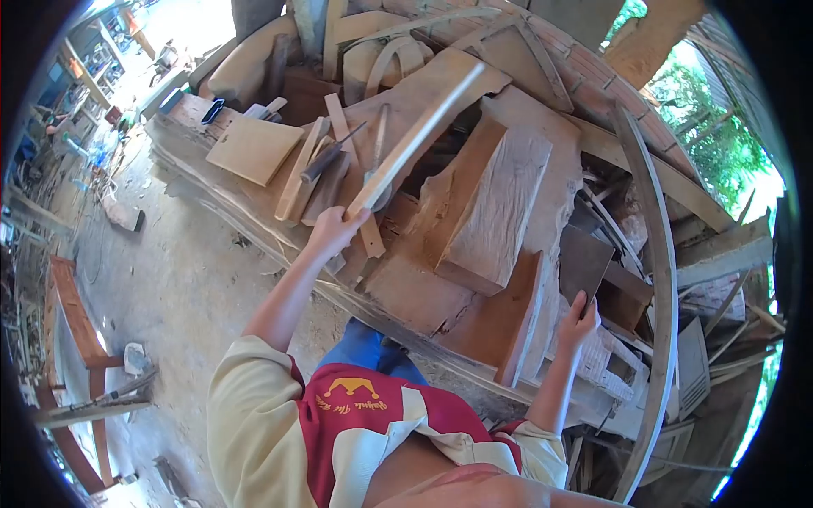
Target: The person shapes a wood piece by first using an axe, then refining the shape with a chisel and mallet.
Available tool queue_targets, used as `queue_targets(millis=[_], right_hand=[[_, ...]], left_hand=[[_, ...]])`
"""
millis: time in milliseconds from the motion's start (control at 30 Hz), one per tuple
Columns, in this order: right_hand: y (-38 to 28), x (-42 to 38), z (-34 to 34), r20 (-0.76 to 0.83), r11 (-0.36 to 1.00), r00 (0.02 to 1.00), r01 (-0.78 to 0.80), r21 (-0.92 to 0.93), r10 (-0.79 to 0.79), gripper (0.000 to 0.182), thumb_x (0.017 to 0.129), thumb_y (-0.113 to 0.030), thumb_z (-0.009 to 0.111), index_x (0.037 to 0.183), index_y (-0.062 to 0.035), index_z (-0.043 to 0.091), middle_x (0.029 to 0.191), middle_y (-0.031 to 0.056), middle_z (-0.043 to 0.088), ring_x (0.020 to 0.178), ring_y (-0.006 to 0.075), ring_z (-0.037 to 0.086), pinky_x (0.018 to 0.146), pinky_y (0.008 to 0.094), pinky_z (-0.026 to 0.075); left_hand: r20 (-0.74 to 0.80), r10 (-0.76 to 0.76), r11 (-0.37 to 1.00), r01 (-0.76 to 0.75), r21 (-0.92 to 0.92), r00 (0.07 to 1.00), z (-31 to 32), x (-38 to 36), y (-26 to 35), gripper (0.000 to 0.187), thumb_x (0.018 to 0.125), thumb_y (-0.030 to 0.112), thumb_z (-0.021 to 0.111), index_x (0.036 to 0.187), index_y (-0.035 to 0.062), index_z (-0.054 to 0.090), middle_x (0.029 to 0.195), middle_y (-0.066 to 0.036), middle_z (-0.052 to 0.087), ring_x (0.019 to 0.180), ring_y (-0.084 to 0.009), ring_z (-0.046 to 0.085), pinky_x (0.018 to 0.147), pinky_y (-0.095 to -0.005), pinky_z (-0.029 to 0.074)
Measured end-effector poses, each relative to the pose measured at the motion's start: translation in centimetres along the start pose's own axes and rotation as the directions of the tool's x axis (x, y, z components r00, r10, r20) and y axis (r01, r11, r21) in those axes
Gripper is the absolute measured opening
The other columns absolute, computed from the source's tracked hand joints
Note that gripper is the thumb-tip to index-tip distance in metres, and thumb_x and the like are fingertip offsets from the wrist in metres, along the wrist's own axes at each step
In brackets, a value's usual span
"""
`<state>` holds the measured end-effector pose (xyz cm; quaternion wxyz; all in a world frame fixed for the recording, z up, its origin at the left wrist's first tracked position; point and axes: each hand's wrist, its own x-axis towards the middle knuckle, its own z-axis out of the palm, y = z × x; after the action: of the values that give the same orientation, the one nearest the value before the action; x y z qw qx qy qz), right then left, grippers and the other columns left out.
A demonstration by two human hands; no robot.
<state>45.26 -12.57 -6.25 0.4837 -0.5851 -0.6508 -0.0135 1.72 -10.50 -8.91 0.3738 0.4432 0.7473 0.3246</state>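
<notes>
My left hand (334, 229) is closed around the near end of a long, narrow wooden strip (423, 131), which slants up and away over the bench. Its upper edge shines in the light. On the right, my right hand (577, 323) grips the lower edge of a thin dark board (583, 264), thumb on its face. Between the hands lies a thick rough wooden block (501, 207). Left of the strip, a chisel-like tool (332, 154) with a dark handle and thin metal shaft rests on several short wood pieces (301, 173).
A light square board (254, 149) lies on the worn wooden bench (398, 292). An upright plank (523, 317) stands near the front edge. A long curved timber (656, 279) rises at right, beside piled scrap wood. A reddish wooden frame (78, 313) stands on the floor at left.
</notes>
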Motion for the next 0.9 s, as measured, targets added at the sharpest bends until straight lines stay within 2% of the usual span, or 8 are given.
queue_targets(millis=[200,267,433,500,600,700,867,900], right_hand=[[-0.9,0.7,1.3,0.117,0.989,0.984,0.126,0.081,-0.135,0.023,0.088,-0.016,0.050,0.083,0.0060,0.057,0.068,0.0179,0.060,0.058,0.0295,0.060,0.050,0.0334,0.043],[-1.3,0.9,1.6,0.117,0.980,0.979,0.154,0.128,-0.169,0.022,0.088,-0.014,0.051,0.081,0.0057,0.057,0.068,0.0189,0.059,0.059,0.0314,0.060,0.049,0.0342,0.043],[-2.3,1.4,1.6,0.168,0.981,0.972,0.143,0.131,-0.165,0.025,0.089,-0.015,0.049,0.083,0.0082,0.056,0.070,0.0184,0.061,0.059,0.0297,0.060,0.051,0.0327,0.044],[-2.5,1.8,2.0,0.169,0.975,0.967,0.167,0.149,-0.192,0.025,0.089,-0.015,0.049,0.083,0.0083,0.056,0.070,0.0184,0.061,0.059,0.0297,0.060,0.051,0.0326,0.044],[-3.9,2.3,2.7,0.175,0.964,0.958,0.193,0.184,-0.225,0.025,0.089,-0.015,0.049,0.083,0.0085,0.056,0.070,0.0181,0.061,0.060,0.0296,0.060,0.052,0.0324,0.045],[-5.2,2.6,3.3,0.190,0.956,0.951,0.204,0.212,-0.245,0.024,0.089,-0.014,0.050,0.083,0.0082,0.056,0.071,0.0180,0.061,0.062,0.0296,0.061,0.053,0.0324,0.045],[-6.5,3.2,5.4,0.267,0.955,0.931,0.189,0.228,-0.248,0.024,0.089,-0.015,0.049,0.084,0.0074,0.056,0.072,0.0187,0.060,0.064,0.0307,0.060,0.055,0.0337,0.045],[-6.8,3.2,6.0,0.270,0.956,0.930,0.194,0.221,-0.251,0.025,0.088,-0.015,0.050,0.083,0.0081,0.056,0.072,0.0201,0.060,0.066,0.0337,0.060,0.055,0.0349,0.045]], left_hand=[[-0.135,-0.178,0.963,0.145,-0.225,0.975,0.2,1.2,-1.6,0.051,0.084,0.047,0.051,0.066,-0.0007,0.052,0.054,-0.008,0.052,0.048,-0.0171,0.054,0.045,-0.0316,0.042],[-0.133,-0.136,0.990,0.130,-0.057,0.982,-0.5,0.8,-1.6,0.054,0.084,0.049,0.049,0.063,-0.0007,0.052,0.055,-0.010,0.054,0.050,-0.0210,0.056,0.051,-0.0348,0.044],[-0.086,-0.154,0.982,0.162,0.099,0.984,-0.9,0.2,-2.4,0.051,0.084,0.048,0.048,0.069,-0.0007,0.056,0.060,-0.014,0.059,0.062,-0.0278,0.061,0.059,-0.0382,0.046],[-0.185,-0.010,0.956,0.064,0.286,0.983,-0.8,-0.2,-2.7,0.047,0.082,0.046,0.050,0.077,-0.0004,0.057,0.072,-0.017,0.062,0.075,-0.0302,0.062,0.065,-0.0394,0.047],[-0.095,-0.122,0.942,0.146,0.302,0.988,-1.6,-1.9,-1.7,0.046,0.078,0.046,0.055,0.079,-0.0001,0.058,0.079,-0.018,0.062,0.080,-0.0304,0.061,0.068,-0.0388,0.046],[-0.118,-0.088,0.892,0.131,0.433,0.989,-1.7,-2.8,-1.8,0.045,0.077,0.045,0.057,0.087,0.0017,0.059,0.083,-0.016,0.063,0.082,-0.0298,0.061,0.069,-0.0392,0.047],[-0.138,-0.064,0.924,0.111,0.365,0.988,-3.1,-3.5,-3.3,0.046,0.076,0.046,0.059,0.092,0.0022,0.059,0.083,-0.013,0.064,0.082,-0.0253,0.062,0.069,-0.0352,0.048],[0.010,-0.099,0.961,0.093,0.261,0.995,-3.9,-3.6,-3.6,0.048,0.076,0.047,0.060,0.092,0.0020,0.059,0.081,-0.012,0.064,0.080,-0.0217,0.062,0.068,-0.0327,0.048]])
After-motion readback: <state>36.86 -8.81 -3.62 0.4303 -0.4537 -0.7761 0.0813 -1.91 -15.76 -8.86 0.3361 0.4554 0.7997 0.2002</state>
